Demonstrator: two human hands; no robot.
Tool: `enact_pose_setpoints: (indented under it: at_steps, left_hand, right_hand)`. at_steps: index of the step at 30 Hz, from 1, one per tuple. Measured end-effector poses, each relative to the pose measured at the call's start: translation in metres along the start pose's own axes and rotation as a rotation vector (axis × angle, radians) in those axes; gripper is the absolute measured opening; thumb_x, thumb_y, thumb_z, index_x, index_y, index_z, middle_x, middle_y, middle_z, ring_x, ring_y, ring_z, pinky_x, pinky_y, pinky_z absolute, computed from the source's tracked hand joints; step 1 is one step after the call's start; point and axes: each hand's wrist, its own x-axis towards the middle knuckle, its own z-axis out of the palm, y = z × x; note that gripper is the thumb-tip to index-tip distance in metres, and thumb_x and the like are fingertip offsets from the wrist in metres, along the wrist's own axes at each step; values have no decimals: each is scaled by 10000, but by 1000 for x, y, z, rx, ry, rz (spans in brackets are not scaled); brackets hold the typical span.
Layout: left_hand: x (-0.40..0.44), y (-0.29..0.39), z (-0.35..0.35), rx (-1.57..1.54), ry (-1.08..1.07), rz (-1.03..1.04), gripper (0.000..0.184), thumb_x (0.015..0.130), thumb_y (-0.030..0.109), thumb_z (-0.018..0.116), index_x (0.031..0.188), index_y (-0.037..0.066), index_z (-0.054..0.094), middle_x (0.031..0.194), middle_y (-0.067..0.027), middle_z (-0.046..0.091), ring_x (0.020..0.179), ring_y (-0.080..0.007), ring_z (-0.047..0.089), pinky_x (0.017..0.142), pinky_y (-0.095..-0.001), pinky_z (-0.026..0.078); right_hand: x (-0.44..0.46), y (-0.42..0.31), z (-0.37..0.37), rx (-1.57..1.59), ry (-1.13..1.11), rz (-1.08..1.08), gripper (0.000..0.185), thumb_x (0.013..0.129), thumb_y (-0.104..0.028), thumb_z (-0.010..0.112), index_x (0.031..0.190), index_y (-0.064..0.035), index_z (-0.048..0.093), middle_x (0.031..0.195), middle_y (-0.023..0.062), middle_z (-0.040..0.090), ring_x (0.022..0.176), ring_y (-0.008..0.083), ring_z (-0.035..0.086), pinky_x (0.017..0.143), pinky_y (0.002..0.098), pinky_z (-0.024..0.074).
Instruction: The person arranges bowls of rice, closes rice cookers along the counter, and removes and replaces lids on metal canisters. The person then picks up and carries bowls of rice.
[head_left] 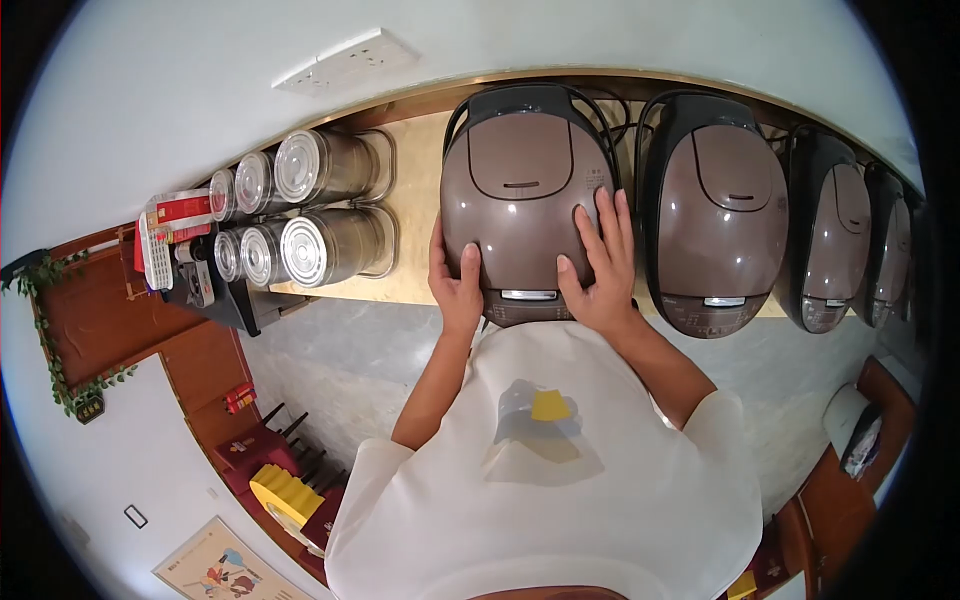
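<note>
A brown rice cooker (525, 225) with its lid closed stands on the counter (418, 170), straight in front of my body. My left hand (458, 288) lies against the cooker's left side near the front, thumb on the lid edge and fingers down along the side. On the cooker's front right, my right hand (603, 262) rests with its fingers spread over the lid and side. Both palms touch the cooker. The undersides of the hands are hidden. A second brown cooker (718, 220) stands just to the right, apart from my right hand.
Two more cookers (836, 240) (887, 245) continue the row at the right. Clear canisters (325, 245) lie in a rack at the left, beside a red and white box (180, 215). Black cords (625, 125) run behind the cookers. A wall socket (345, 60) is above.
</note>
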Motion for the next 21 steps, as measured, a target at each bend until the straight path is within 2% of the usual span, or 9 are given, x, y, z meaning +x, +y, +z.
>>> enact_pose_setpoints:
  at_steps: [3,6,12,14,19,21]
  left_hand:
    - [3,0,3,72,-14,78,630,1044,231,616,1529,-80,362,1449,-149,534,1302,-201,526,1117,-338,405]
    - [3,0,2,-26,9,32,668,1004,218,671,1529,-76,382,1490,-167,514,1350,-229,501,1148,-357,380]
    - [5,-7,2,3,20,66,680,994,239,702,1518,-71,399,1431,-169,558,1293,-212,542,1099,-344,432]
    - [5,-7,2,13,17,93,692,992,243,705,1515,-83,390,1433,-177,553,1293,-218,543,1098,-338,430]
    - [4,-24,1,63,71,143,685,1003,271,685,1509,-88,395,1447,-225,537,1324,-271,529,1128,-373,407]
    - [-6,-28,0,110,103,119,630,1037,304,629,1491,-83,426,1447,-237,546,1326,-277,538,1121,-364,413]
  right_hand:
    - [3,1,1,26,27,-11,603,880,-179,662,1451,-16,558,1585,252,413,1468,514,336,1179,584,302]
    - [2,1,1,38,57,-29,605,869,-170,672,1445,-18,565,1582,252,420,1465,513,345,1180,572,306]
    - [0,-4,3,35,70,-38,594,856,-150,687,1424,-9,584,1576,245,435,1481,490,344,1191,534,306]
    - [0,-5,4,20,77,-2,578,860,-150,690,1413,-11,594,1576,240,437,1488,473,343,1198,525,301]
    - [-3,-8,7,44,118,-7,541,870,-51,681,1404,-9,603,1579,220,444,1494,445,352,1218,503,282]
    - [-4,-11,9,25,129,1,520,889,-55,674,1402,-9,604,1576,213,452,1494,422,364,1218,491,282]
